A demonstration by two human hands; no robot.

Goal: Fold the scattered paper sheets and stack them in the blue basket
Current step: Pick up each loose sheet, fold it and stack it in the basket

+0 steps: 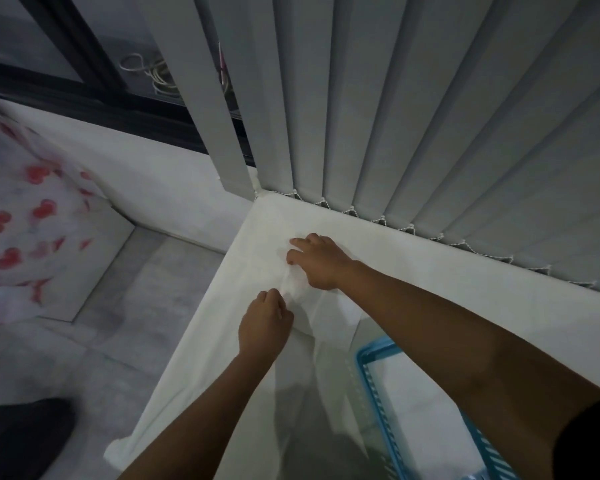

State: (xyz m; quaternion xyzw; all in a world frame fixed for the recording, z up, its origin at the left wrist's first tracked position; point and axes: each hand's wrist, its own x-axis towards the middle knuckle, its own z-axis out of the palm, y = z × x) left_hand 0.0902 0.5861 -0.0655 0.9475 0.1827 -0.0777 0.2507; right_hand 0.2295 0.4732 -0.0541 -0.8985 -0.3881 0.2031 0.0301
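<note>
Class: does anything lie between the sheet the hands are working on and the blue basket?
Nothing visible does. The sheet lies under both hands, and bare table runs from it to the basket.

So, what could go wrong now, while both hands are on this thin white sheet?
1. The left hand pinches the white sheet while the right hand presses it; the thin paper already bunches between them and may crease crookedly or tear.
2. The sheet lies near the table's left edge, so it could slip to the floor.
3. White on white hides the sheet's edges, so corners may misalign.
</note>
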